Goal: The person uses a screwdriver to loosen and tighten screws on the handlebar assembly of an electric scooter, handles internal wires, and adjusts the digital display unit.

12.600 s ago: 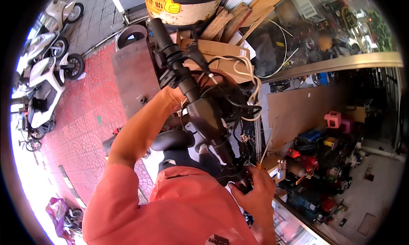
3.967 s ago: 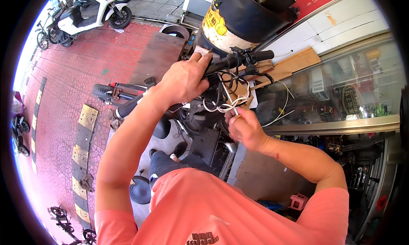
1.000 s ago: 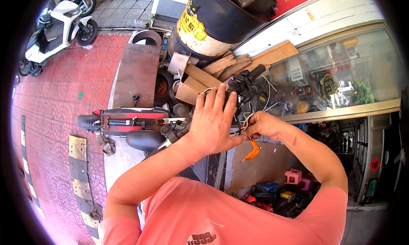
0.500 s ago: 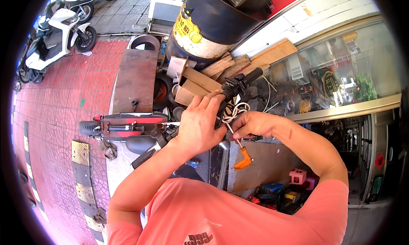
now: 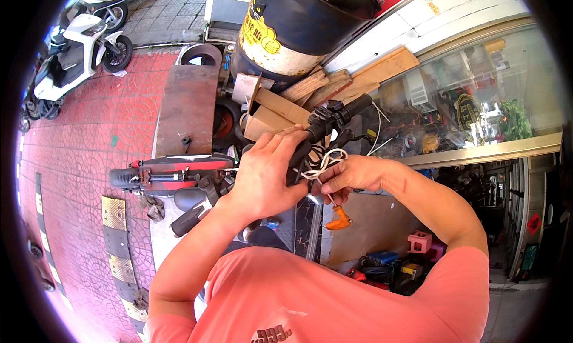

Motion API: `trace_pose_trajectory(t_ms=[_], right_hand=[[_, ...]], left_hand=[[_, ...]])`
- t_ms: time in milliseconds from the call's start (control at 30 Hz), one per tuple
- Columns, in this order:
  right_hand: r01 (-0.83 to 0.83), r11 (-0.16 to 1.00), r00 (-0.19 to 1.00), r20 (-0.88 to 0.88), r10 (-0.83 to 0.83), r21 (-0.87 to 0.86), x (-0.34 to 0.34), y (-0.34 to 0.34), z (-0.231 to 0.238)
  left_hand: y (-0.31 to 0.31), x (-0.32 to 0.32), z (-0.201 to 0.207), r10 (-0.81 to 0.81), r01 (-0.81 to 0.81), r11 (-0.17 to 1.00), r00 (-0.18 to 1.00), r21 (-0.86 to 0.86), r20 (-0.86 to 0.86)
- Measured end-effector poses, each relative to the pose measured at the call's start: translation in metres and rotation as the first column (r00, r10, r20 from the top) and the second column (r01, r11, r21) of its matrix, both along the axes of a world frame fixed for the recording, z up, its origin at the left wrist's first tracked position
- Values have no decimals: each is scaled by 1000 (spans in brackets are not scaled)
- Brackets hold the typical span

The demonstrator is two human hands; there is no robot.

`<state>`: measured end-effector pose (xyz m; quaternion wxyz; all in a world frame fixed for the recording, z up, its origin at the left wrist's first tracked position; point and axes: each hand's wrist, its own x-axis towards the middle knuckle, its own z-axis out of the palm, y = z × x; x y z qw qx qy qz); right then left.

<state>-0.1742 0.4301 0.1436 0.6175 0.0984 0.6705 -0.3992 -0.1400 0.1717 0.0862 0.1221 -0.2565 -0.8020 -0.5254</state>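
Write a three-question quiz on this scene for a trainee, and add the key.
1. Which hand holds the thin-shafted tool with the orange handle?
2. True or false: in the picture, the big black cylindrical drum stands right of the nearest white scooter with black tyres.
3. The looped white cable lies closest to: A, the black handlebar; B, the drum; C, the scooter.

Key: 1, the right hand; 2, true; 3, A.

Head-worn left fisheye, facing down, hands (image 5: 267,177) near
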Motion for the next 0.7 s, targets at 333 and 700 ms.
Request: trace_pose_trajectory(t_ms=[333, 700], right_hand=[[59, 971, 996, -53, -73, -233, 5, 21, -31], [66, 935, 994, 101, -32, -349, 3, 23, -30]], left_hand=[[-1, -1, 2, -29, 29, 999, 1000, -29, -1], [5, 2, 6, -21, 21, 1000, 1000, -9, 10]])
